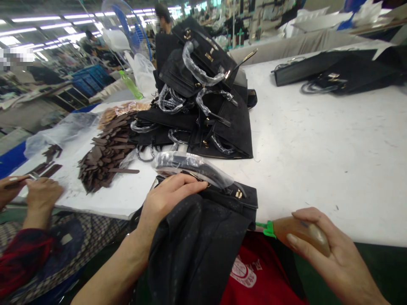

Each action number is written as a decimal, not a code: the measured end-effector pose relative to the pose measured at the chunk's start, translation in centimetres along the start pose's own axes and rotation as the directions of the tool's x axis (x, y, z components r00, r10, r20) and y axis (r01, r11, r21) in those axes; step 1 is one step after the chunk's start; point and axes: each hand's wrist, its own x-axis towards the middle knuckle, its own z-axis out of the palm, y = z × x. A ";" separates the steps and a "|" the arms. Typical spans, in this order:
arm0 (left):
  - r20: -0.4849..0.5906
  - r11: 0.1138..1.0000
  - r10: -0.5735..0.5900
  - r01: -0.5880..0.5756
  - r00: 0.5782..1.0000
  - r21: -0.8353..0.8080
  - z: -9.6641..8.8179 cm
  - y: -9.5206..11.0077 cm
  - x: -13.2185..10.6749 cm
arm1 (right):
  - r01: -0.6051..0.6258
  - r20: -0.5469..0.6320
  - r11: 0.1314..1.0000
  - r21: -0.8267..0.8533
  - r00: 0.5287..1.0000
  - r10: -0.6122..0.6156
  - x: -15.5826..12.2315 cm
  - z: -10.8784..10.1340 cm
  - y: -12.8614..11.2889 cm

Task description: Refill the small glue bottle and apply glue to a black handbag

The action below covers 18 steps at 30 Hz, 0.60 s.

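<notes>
A black handbag [244, 203] lies at the near edge of the table, its handle [190, 165] wrapped in clear plastic and a gold clasp on its side. Black cloth [200, 245] with a faint pattern hangs from it towards me. My left hand [168, 195] grips the bag's top, fingers together over the edge beneath the handle. In my right hand [327, 241] is a squeeze glue bottle [299, 233], amber-coloured with a green nozzle. The nozzle tip is close to the bag's right end; whether it touches cannot be made out.
Black handbags [222, 114] are piled behind mine, with more bags [343, 72] at the far right. Dark brown strips [108, 156] lie heaped on the white table [311, 161]. A co-worker's hands [43, 195] hold something at the far left. A green bottle [131, 84] and a fan stand behind.
</notes>
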 end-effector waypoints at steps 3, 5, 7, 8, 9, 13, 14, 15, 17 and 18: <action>-0.032 1.000 0.017 -0.017 0.999 0.013 0.3 0.0 -0.1 | 0.012 0.041 1.000 0.021 0.999 -0.013 -0.1 0.0 -0.4; -0.046 0.999 0.026 -0.025 0.999 0.026 0.4 0.0 -0.1 | 0.007 0.042 1.000 -0.004 0.999 -0.007 -0.2 0.0 -0.5; -0.055 0.999 0.044 -0.043 0.998 0.031 0.5 -0.1 -0.1 | 0.005 0.048 0.999 -0.043 0.999 -0.003 -0.4 -0.1 -0.4; -0.059 0.998 0.056 -0.054 0.997 0.031 0.4 -0.1 -0.1 | 0.003 0.064 0.999 -0.052 0.998 0.000 -0.5 -0.2 -0.2; -0.064 0.997 0.067 -0.065 0.996 0.030 0.4 -0.1 -0.1 | -0.004 0.091 0.999 -0.048 0.996 0.008 -0.6 -0.2 0.0; -0.074 0.996 0.081 -0.079 0.994 0.031 0.3 -0.2 0.0 | -0.118 0.151 0.993 0.020 0.982 0.113 -0.7 -0.3 1.0; -0.076 0.997 0.078 -0.075 0.994 0.034 0.3 -0.2 0.0 | -0.153 0.162 0.988 0.031 0.976 0.146 -0.7 -0.3 1.2; -0.076 0.997 0.074 -0.071 0.994 0.037 0.3 -0.2 0.0 | -0.177 0.179 0.983 0.040 0.969 0.167 -0.7 -0.2 1.4; -0.070 0.997 0.070 -0.068 0.995 0.041 0.4 -0.2 -0.1 | -0.193 0.213 0.979 0.064 0.961 0.176 -0.7 -0.3 1.6; -0.066 0.997 0.072 -0.069 0.995 0.042 0.4 -0.2 -0.1 | -0.188 0.212 0.979 0.073 0.963 0.169 -0.7 -0.3 1.6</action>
